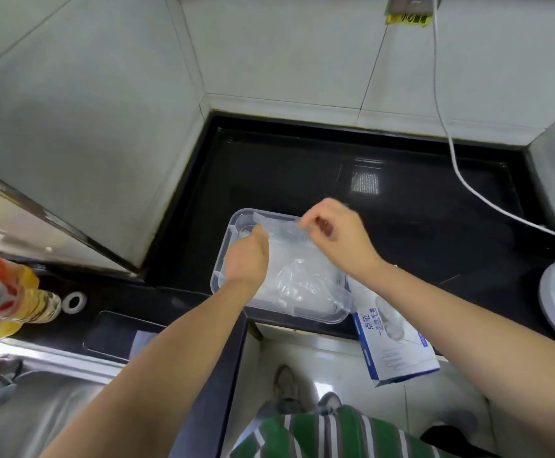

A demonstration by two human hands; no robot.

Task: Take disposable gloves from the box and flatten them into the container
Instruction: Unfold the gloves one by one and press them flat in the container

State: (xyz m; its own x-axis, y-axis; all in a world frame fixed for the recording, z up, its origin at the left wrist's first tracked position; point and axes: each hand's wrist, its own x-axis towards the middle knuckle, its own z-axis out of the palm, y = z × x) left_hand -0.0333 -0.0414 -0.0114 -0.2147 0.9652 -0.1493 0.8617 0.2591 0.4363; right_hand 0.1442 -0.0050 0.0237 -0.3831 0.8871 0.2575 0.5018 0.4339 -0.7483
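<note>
Bottle with an orange-yellow label sits far to the left of the left hand, print too blurred to read. Sink is below it, out of the work area.

Left hand reaches down into the clear container. Thumb and fingers look to pinch the left edge of a transparent glove, though the fingertips are mostly hidden behind the hand. Right hand has its fingers curled and pinches the same glove's far edge, just right of the left hand. My read is that the two grips spread the film taut so it goes down flat, not bunched.

The glove lies over the container between the hands. Crumpled clear film, likely more gloves, is already inside, nearer the person than both hands.

The container sits at the near edge of the black bench, which keeps the reach short.

Box is below the right hand, touching the container's right corner and overhanging the bench edge, so it could tip. It is blue and white with Chinese print, not legible with confidence.

White cable runs down the wall beyond the right hand. Yellow sticker at the top reads "小心", rest blurred.
</note>
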